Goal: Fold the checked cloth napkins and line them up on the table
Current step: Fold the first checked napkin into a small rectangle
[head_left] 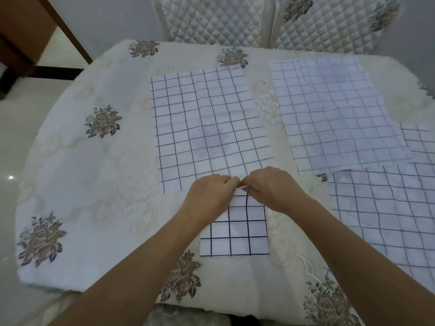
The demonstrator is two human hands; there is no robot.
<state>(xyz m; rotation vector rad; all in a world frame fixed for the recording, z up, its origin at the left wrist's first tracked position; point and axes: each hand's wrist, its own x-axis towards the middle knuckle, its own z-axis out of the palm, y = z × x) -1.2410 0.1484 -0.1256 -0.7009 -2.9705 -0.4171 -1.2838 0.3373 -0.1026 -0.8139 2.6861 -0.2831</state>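
Observation:
A folded white napkin with dark checks (237, 234) lies near the table's front, in the middle. My left hand (209, 194) and my right hand (273, 187) meet at its far edge, and both pinch that edge with curled fingers. Just behind them an unfolded checked napkin (207, 123) lies flat. A second flat napkin (334, 109) lies to its right. Another flat checked napkin (395, 215) lies at the front right, and a further one (419, 142) shows at the right edge under the others.
The table (94, 184) wears a cream cloth with dark floral prints. Two quilted chair backs (211, 17) stand behind the far edge. A brown wooden piece of furniture (28, 36) stands on the pale floor at the upper left.

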